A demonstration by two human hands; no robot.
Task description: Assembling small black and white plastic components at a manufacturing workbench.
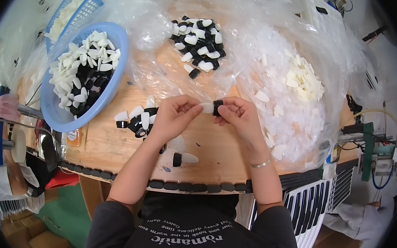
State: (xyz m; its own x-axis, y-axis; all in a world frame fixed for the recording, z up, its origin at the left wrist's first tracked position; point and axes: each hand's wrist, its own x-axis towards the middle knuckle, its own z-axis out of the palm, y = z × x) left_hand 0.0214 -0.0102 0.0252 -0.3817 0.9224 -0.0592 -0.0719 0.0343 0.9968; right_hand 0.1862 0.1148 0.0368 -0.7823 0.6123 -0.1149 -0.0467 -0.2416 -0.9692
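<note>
Dark T-shirt (pixel 186 216), foremost. Left hand (pixel 176 115): thumb and fingers pinched on white rounded piece (pixel 206 108). Right hand (pixel 241 120): pinched on black cap (pixel 217 108). Both parts meet end to end between the hands, above wooden table (pixel 224 147), long axis running left to right.

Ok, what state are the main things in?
Left fingers: pinching the white piece.
Right fingers: pinching the black piece.
White piece: end against the black piece, seating unclear.
Blue basin: holding mixed pieces.
Blue basket: holding off-white pieces.
Far pile: heaped, mixed black and white.
Clear plastic: crumpled.
Nearest loose piece: lying on its side.
</note>
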